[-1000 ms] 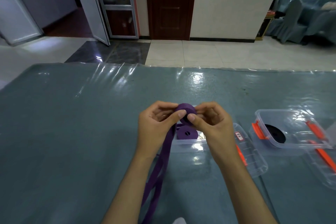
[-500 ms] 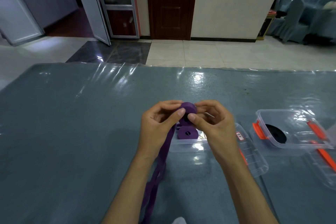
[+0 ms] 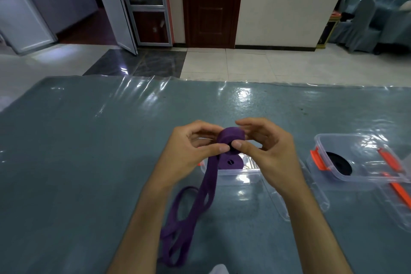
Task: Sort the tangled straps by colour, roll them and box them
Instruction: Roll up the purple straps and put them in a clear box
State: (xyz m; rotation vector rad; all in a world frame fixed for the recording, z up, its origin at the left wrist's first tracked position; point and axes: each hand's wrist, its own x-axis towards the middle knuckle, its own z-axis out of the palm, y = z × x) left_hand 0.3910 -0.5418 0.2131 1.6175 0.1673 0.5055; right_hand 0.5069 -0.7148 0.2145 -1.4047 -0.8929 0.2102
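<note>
A partly wound purple strap roll (image 3: 231, 137) is held above the table between both hands. My left hand (image 3: 189, 151) pinches its near left side with the thumb. My right hand (image 3: 264, 151) pinches the roll's near face with the thumb, its fingers arched over the top. The loose purple strap tail (image 3: 191, 209) hangs down and loops on the table toward me. Below the hands, a clear plastic box (image 3: 233, 173) holds a finished purple roll (image 3: 229, 162). A second clear box (image 3: 347, 162) with orange clips, to the right, holds a black roll (image 3: 339, 162).
The table (image 3: 89, 162) is covered in blue-grey cloth under clear plastic sheeting. A clear lid (image 3: 311, 198) lies beside the near box, and another lid with orange latches (image 3: 398, 187) lies at the right edge. Beyond the table's far edge are tiled floor and doors.
The roll has grown a little as both hands turned it. More of the loose tail has come into view, looping on the table. My right fingers have lifted over the roll.
</note>
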